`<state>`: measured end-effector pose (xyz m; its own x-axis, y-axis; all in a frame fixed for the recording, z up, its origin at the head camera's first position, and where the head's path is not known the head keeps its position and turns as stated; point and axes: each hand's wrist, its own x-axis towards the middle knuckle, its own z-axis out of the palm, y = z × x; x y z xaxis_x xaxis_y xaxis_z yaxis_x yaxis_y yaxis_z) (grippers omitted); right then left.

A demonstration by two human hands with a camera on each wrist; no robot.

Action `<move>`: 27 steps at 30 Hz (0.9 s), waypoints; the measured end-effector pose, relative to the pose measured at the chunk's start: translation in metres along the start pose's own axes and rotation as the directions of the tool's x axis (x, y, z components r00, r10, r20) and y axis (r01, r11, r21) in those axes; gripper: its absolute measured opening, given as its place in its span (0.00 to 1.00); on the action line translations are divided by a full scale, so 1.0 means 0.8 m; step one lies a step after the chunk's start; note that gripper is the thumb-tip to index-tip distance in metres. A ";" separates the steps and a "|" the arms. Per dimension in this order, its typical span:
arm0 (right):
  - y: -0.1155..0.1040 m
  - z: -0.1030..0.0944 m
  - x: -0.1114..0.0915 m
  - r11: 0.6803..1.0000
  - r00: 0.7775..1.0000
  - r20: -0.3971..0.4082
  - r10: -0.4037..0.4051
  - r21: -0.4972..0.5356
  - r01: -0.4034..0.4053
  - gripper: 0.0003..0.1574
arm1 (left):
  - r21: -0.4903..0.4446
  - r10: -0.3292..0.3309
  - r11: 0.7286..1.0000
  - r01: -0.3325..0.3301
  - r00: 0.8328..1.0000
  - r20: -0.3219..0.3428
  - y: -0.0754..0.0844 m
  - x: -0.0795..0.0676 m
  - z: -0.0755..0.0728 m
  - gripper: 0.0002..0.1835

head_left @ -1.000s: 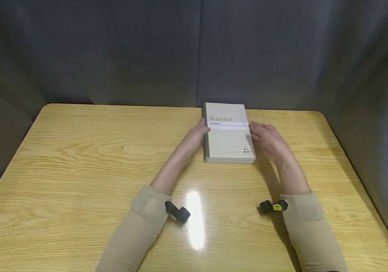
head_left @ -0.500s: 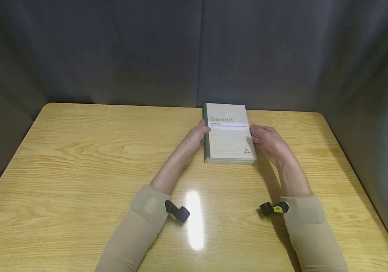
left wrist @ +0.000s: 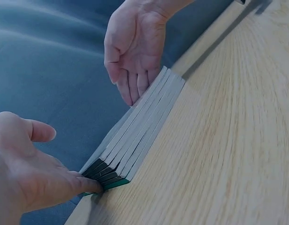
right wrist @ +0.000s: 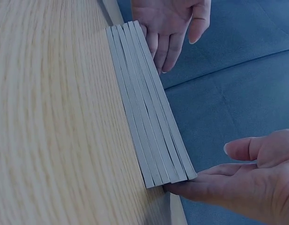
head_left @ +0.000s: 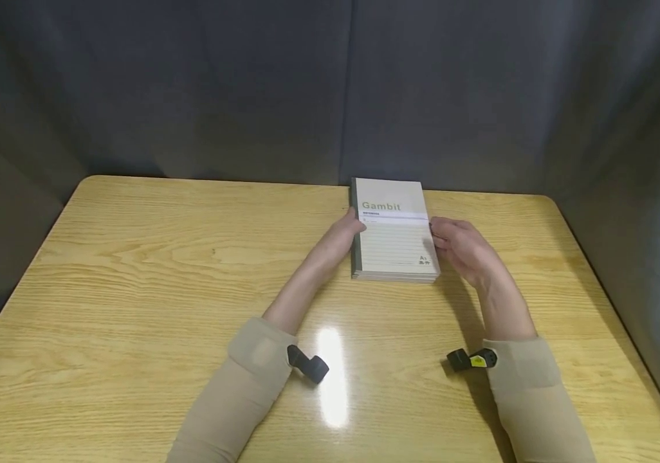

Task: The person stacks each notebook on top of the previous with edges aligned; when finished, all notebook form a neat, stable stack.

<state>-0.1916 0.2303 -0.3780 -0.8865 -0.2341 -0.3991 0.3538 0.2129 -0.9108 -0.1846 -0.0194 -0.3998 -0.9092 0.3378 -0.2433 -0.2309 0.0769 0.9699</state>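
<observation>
A stack of several notebooks (head_left: 395, 247) lies flat on the wooden table near its far edge. The top cover is pale, reads "Gambit", and has a dark spine strip on the left. My left hand (head_left: 336, 241) touches the spine side with straight fingers, its thumb raised beside the top cover in the left wrist view. On the opposite side, my right hand (head_left: 466, 249) rests its extended fingers against the page edges. In the right wrist view, that hand (right wrist: 256, 173) has its thumb lifted apart from the stack (right wrist: 146, 108). The layers look nearly aligned, with small offsets at the near end.
The wooden table (head_left: 150, 289) stretches out around the stack, with a bright light reflection in front of it. Dark grey curtains (head_left: 220, 90) hang behind the table and at both sides. Each sleeve carries a small black camera mount (head_left: 308, 364).
My right hand has slid slightly toward me along the stack's right side. My left hand stays at the spine. The whole head view has shifted a little.
</observation>
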 end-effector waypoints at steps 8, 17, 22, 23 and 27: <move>0.004 -0.004 -0.006 0.999 1.000 -0.006 0.028 0.034 -0.028 0.40 | 0.118 -0.039 0.992 0.041 0.999 -0.017 0.007 -0.009 0.003 0.39; 0.021 -0.016 -0.014 0.999 0.997 0.078 -0.018 0.035 0.015 0.39 | 0.243 -0.013 0.970 0.000 0.999 0.053 -0.006 -0.026 -0.004 0.38; 0.023 -0.020 -0.020 0.999 0.994 0.101 -0.038 0.021 0.036 0.39 | 0.364 0.009 0.930 -0.045 0.995 0.100 -0.014 -0.028 -0.001 0.46; 0.022 -0.021 -0.019 0.999 0.994 0.105 -0.037 0.015 0.035 0.39 | 0.394 0.005 0.918 -0.040 0.996 0.091 -0.014 -0.027 0.000 0.48; 0.020 -0.019 -0.016 1.000 0.993 0.118 -0.026 -0.007 0.027 0.41 | 0.465 -0.017 0.885 -0.013 0.998 0.061 -0.011 -0.026 0.002 0.48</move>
<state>-0.1790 0.2513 -0.3862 -0.8541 -0.3493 -0.3853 0.3280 0.2131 -0.9203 -0.1630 -0.0258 -0.4036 -0.8825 0.3926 -0.2590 -0.0318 0.4996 0.8657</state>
